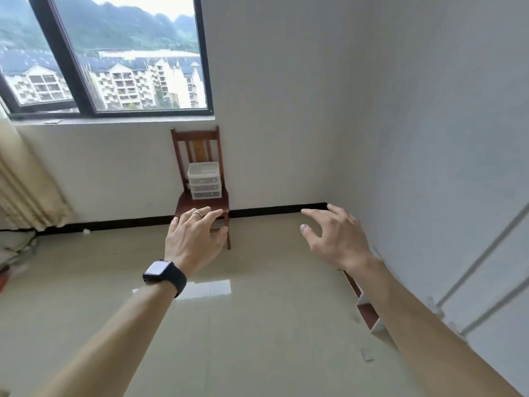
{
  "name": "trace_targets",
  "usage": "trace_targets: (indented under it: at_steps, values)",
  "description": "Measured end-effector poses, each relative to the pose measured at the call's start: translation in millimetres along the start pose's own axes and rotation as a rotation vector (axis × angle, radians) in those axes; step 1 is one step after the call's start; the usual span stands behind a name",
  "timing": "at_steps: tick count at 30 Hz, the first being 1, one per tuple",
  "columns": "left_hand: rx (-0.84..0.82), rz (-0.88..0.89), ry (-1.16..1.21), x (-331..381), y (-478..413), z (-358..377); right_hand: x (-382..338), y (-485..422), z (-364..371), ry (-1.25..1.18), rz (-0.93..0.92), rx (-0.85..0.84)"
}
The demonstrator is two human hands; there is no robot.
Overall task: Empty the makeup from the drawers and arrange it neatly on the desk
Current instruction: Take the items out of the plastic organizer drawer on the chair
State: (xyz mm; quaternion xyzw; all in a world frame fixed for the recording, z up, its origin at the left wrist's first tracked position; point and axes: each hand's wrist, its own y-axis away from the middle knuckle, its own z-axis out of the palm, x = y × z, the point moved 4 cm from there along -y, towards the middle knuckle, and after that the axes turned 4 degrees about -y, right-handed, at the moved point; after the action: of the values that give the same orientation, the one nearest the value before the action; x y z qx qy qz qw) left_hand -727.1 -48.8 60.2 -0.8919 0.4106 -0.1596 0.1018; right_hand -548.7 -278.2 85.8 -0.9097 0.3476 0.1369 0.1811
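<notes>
A small translucent white drawer unit (204,180) with three stacked drawers stands on the seat of a red-brown wooden chair (200,203) against the far wall under the window. Dark items show faintly through the drawer fronts. My left hand (193,239), with a ring and a black watch on the wrist, is stretched forward in the air, fingers spread and relaxed, well short of the chair. My right hand (335,236) is also held out, fingers loosely spread, holding nothing. No desk is in view.
Glossy beige tile floor (243,325) stretches between me and the chair. A white wall runs along the right, with a white and brown shelf piece (369,310) at its base. A window (128,53) and a beige curtain (25,181) are at the left.
</notes>
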Motion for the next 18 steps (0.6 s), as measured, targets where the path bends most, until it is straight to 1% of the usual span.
trace_targets:
  at_steps: [6, 15, 18]
  values:
    - [-0.043, -0.065, -0.005, -72.6, -118.0, 54.8, -24.0, -136.1, 80.3, -0.045, -0.036, -0.022]
    - [-0.117, -0.087, -0.046, -171.4, -278.6, 107.5, -63.2, -314.8, 174.5, -0.073, 0.014, -0.119]
    - [-0.118, -0.104, -0.046, -201.6, -334.9, 131.1, -71.2, -375.4, 212.7, -0.094, 0.012, -0.151]
